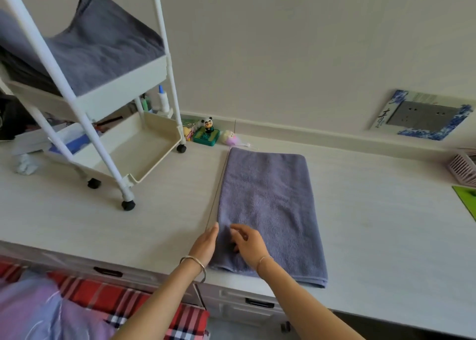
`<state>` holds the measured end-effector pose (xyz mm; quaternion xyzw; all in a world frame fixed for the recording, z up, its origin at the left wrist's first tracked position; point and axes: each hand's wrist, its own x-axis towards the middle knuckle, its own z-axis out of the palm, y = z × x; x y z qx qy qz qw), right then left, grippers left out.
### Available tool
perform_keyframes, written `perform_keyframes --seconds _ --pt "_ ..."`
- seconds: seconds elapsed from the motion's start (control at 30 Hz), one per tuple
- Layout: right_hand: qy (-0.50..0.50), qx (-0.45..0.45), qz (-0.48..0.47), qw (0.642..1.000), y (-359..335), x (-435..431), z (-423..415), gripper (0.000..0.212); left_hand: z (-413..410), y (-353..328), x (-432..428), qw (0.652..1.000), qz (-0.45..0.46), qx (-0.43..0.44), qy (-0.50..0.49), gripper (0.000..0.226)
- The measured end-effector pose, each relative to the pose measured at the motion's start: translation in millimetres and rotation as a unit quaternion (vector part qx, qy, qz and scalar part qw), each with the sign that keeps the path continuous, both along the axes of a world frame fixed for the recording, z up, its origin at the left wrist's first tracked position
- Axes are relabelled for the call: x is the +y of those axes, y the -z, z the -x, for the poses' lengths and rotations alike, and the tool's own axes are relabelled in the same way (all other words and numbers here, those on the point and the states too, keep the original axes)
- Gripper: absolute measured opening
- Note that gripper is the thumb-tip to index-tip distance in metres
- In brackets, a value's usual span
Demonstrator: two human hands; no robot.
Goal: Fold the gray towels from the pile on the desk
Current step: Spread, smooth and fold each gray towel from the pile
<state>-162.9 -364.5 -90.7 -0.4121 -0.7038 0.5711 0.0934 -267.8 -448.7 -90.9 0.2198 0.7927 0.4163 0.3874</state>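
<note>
A gray towel point(268, 205) lies folded into a long rectangle on the white desk point(128, 223), its long side running away from me. My left hand point(204, 244) rests with straight fingers against the towel's near left edge. My right hand point(247, 244) lies on the towel's near left corner with fingers loosely bent, touching the cloth. More gray towels point(85, 48) are piled in the top tray of a white rolling cart point(123, 82) at the left.
The cart stands on black casters on the desk's left half, its lower tray point(144, 154) holding nothing visible. Small toy figures point(208, 131) sit by the wall. A pink basket point(463, 168) and a green mat point(467, 198) are at the right edge. Drawers run below the desk front.
</note>
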Motion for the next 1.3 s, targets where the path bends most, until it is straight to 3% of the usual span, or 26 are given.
perform_keyframes --seconds 0.1,0.2,0.3,0.4,0.53,0.6,0.67,0.73,0.83,0.93,1.03,1.17,1.23,1.3 --pt "0.075 0.025 -0.049 0.996 -2 16 -14 0.017 6 2 1 0.999 -0.017 0.041 -0.012 0.031" --pt "0.091 0.003 -0.139 0.986 1 35 -38 0.016 7 7 -3 0.998 0.002 0.070 0.006 0.042" --pt "0.016 -0.102 -0.280 0.954 15 48 -67 0.043 7 12 -8 0.993 0.009 0.115 0.017 0.047" --pt "-0.066 -0.239 -0.378 0.892 33 52 -104 0.075 6 15 -9 0.986 0.008 0.161 0.039 0.049" --pt "-0.046 -0.285 -0.374 0.882 38 55 -124 0.085 3 15 -9 0.975 0.035 0.208 0.066 0.051" --pt "-0.033 -0.281 -0.375 0.883 35 56 -119 0.088 3 15 -6 0.948 0.049 0.306 0.075 0.054" --pt "-0.026 -0.264 -0.386 0.884 30 56 -107 0.089 2 17 6 0.894 0.014 0.434 0.110 0.049" --pt "-0.026 -0.240 -0.394 0.887 27 55 -91 0.089 -4 16 25 0.857 -0.008 0.485 0.175 0.052" --pt "-0.030 -0.233 -0.386 0.892 28 54 -71 0.096 -17 13 48 0.851 0.057 0.442 0.277 0.079" --pt "-0.030 -0.247 -0.382 0.890 37 56 -75 0.093 -24 27 54 0.856 0.108 0.400 0.309 0.086" --pt "-0.019 -0.242 -0.407 0.880 41 57 -85 0.077 -25 34 49 0.856 0.083 0.423 0.285 0.075" --pt "0.021 -0.209 -0.437 0.875 34 60 -85 0.057 -17 29 63 0.850 -0.023 0.470 0.235 0.041" --pt "0.041 -0.190 -0.409 0.892 25 69 -79 0.059 -12 21 78 0.861 -0.051 0.453 0.227 0.044" --pt "0.066 -0.161 -0.397 0.901 17 82 -71 0.059 -7 13 94 0.874 -0.028 0.429 0.228 0.066"
